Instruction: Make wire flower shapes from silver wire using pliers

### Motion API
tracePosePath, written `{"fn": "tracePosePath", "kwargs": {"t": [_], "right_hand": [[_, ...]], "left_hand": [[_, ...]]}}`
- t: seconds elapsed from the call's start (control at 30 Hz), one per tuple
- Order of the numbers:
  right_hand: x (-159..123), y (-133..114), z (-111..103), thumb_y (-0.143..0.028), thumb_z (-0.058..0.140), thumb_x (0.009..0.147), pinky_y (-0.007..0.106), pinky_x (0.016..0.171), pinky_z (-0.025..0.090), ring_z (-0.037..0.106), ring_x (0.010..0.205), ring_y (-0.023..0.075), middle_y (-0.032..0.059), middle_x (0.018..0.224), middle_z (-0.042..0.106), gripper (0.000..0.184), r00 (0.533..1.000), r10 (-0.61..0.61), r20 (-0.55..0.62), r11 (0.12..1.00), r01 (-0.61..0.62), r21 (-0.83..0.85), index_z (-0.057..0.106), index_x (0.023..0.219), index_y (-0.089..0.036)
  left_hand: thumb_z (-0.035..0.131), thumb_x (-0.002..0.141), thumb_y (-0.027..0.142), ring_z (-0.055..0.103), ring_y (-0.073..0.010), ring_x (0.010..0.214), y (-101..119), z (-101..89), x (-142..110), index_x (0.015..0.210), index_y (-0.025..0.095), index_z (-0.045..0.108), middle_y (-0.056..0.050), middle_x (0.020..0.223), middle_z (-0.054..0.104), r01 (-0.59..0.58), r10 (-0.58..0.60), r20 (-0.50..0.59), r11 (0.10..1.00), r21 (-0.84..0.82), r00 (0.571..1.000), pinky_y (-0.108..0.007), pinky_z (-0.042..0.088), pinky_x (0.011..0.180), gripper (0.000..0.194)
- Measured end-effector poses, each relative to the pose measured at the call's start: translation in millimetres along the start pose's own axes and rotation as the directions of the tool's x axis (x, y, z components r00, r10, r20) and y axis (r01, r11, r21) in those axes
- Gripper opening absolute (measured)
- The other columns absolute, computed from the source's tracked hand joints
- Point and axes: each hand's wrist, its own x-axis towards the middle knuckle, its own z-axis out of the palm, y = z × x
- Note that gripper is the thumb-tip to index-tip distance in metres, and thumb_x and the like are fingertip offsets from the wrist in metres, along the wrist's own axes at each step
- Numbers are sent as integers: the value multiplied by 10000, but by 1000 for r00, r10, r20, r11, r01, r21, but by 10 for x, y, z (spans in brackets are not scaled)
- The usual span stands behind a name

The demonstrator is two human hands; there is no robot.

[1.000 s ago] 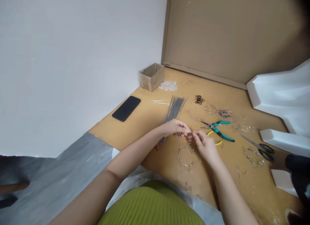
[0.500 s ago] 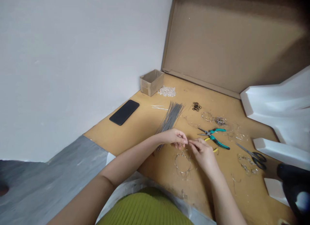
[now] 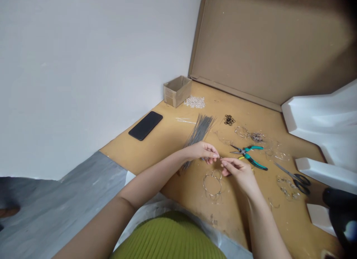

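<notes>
a tiny, indistinct thin piece (image 3: 220,158) is pinched between fingertips (image 3: 216,156).

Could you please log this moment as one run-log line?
left hand, right hand: pinched, close together | between them: thin piece, too small to identify | nearby: wire ring, teal-handled pliers, grey wire bundle

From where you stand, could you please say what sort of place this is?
Probably a craft workbench, given the teal-handled pliers, bundle of thin grey wires and black-handled scissors.

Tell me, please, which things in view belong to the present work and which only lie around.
Probably for the work: thin piece between left hand and right hand, wire ring, grey wire bundle, pliers.
Probably just lying about: phone, white moulded pieces.
</notes>
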Motion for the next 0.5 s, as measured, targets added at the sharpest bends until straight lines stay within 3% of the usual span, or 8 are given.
{"fn": "tracePosePath", "kwargs": {"t": [0.33,0.5], "right_hand": [[3,-25,25,-477,680,683,256,487,459,581,484,139,33,554,641,351,995,61,-74,991,-51,127,680,812,-151],[15,-37,-41,-455,726,630,289,528,496,607,495,153,40,568,663,346,995,96,13,980,-97,172,703,800,-155]], "left_hand": [[682,684,422,512,-55,552,12,37,-11,789,108,586,16,660,569,-21,21,17,1000,-19,1000,-226,431,580,345],[703,664,400,501,-48,542,-10,39,-1,788,109,607,5,681,592,-21,20,-15,998,-55,1000,-215,417,564,331]]}}
